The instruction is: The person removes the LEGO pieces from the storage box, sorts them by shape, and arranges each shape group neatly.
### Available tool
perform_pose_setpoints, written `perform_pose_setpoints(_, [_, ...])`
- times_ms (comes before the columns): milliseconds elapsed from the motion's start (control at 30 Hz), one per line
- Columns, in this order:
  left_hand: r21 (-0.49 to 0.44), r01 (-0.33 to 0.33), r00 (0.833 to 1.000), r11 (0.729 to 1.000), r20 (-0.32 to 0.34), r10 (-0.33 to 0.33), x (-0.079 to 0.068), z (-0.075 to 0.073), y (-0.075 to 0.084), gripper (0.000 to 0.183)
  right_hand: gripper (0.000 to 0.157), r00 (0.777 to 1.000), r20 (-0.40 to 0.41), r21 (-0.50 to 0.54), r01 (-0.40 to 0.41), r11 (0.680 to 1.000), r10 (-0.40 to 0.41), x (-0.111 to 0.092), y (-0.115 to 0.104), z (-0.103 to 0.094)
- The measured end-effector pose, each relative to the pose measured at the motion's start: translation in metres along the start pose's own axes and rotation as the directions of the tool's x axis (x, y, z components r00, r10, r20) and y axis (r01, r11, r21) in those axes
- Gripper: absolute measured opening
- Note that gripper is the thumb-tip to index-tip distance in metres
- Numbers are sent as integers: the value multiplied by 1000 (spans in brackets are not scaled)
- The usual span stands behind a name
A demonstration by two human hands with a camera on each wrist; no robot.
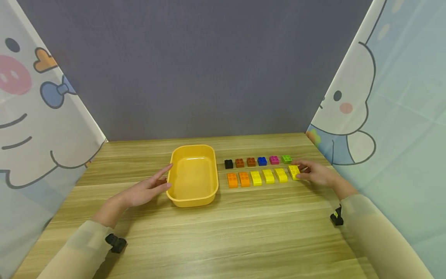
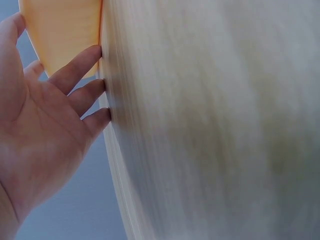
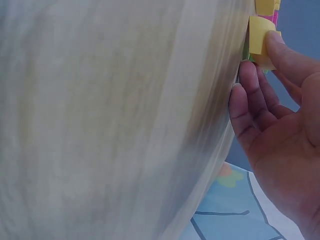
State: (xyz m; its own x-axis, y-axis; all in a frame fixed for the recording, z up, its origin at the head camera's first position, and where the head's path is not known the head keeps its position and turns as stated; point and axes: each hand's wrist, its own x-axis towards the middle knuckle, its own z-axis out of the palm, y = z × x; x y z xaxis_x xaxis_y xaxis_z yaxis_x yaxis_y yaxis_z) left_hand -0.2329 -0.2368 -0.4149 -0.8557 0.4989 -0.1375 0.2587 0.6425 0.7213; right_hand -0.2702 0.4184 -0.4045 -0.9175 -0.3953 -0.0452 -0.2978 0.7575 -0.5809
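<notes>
My right hand (image 1: 318, 173) pinches a yellow toy brick (image 1: 293, 170) at the right end of the front row, thumb on its near side. In the right wrist view the thumb presses this yellow brick (image 3: 260, 37), while the other fingertips rest by the tabletop. My left hand (image 1: 144, 190) lies at the left side of a yellow plastic tray (image 1: 192, 202), its fingers spread and fingertips right at the rim. Two orange bricks (image 1: 232, 180) and three more yellow bricks (image 1: 268, 176) stand in line with the held one.
Behind them runs a row of smaller bricks: black (image 1: 228, 164), two brown (image 1: 239, 163), blue (image 1: 262, 161), pink (image 1: 274, 160) and green (image 1: 287, 159). A grey panel (image 1: 205, 69) closes off the back of the wooden table (image 1: 223, 240). Cartoon-printed cloths hang at both sides.
</notes>
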Motion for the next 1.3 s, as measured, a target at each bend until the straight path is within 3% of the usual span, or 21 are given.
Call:
perform_pose_setpoints(567, [-16, -13, 1000, 1000, -2, 13, -1, 0, 0, 79, 51, 997, 67, -65, 38, 997, -34, 7, 1, -1])
perform_pose_setpoints(1300, [12, -34, 999, 999, -7, 34, -2, 1, -1, 80, 52, 995, 93, -18, 50, 999, -49, 7, 3, -1])
